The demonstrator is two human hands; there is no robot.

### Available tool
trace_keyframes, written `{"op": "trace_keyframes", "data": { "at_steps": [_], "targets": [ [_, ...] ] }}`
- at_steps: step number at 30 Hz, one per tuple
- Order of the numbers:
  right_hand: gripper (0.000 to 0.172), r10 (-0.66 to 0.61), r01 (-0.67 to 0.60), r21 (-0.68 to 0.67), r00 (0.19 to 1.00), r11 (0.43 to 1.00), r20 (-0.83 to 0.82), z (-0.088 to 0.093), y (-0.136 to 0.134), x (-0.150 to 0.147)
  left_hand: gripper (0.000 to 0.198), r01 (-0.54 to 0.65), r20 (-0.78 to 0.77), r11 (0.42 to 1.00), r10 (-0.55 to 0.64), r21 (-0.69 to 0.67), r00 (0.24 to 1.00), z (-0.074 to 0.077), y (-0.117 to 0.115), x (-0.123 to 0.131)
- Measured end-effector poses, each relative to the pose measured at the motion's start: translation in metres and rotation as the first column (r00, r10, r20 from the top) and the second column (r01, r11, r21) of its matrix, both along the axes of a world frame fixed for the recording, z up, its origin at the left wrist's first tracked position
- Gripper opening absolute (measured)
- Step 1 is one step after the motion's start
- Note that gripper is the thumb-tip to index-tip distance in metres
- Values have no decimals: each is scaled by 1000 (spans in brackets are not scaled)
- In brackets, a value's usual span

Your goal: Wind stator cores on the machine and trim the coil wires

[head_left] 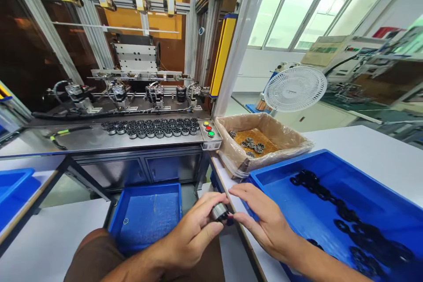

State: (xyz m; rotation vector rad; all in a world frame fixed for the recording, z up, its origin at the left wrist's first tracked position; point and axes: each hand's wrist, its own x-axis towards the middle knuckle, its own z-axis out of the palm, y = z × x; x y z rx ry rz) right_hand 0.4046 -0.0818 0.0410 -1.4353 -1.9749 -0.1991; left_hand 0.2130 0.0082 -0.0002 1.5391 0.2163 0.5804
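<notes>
My left hand [193,229] is closed around a short silver metal ring-shaped part [218,212] with black teeth at its end, which looks like a motor core. It is held over the worktable's near edge. My right hand [266,220] is just to the right, fingers and thumb apart; its thumb tip comes close to the black end, and I cannot tell whether it touches. Rows of similar motor cores [158,128] stand on the metal machine ledge. More loose cores [251,144] lie in a plastic-lined box [280,130].
A blue tray [327,156] on the right holds many black ring-shaped parts [353,224]. Another blue tray [152,216] sits low with one small ring in it. A button box [211,139] and a yellow light barrier [223,55] edge the machine. A white fan [295,89] stands behind.
</notes>
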Motion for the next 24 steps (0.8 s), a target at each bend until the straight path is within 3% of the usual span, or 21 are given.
{"op": "trace_keyframes", "data": {
  "at_steps": [3,5,7,9,11,13,16,20,24],
  "targets": [
    [27,-239,246,25,902,969,359,-18,-9,27,41,-94,-78,992,87,-80,993,-8,5,2],
    [37,-387,463,-41,783,885,487,-29,-20,53,39,-129,-178,988,113,-81,978,-13,9,9],
    [45,-470,603,-129,723,787,507,-35,-31,80,39,-125,-208,992,128,28,970,-18,13,24],
    [47,-519,660,-174,703,731,487,-37,-38,103,40,-89,-158,966,130,242,979,-24,14,50],
    [47,-553,688,-172,685,705,474,-37,-42,120,41,13,-136,862,65,506,989,-34,12,80],
    [48,-580,713,-170,666,681,469,-36,-42,130,45,203,-245,687,-37,698,969,-49,5,107],
    [47,-603,729,-161,652,666,459,-36,-42,134,61,335,-336,578,-110,744,935,-74,-8,132],
    [44,-598,704,-137,676,697,431,-38,-41,140,72,332,-380,629,-63,703,923,-94,-18,152],
    [40,-561,613,-62,754,787,340,-56,-44,170,40,294,-429,708,15,643,903,-91,-17,171]
  ]
}}
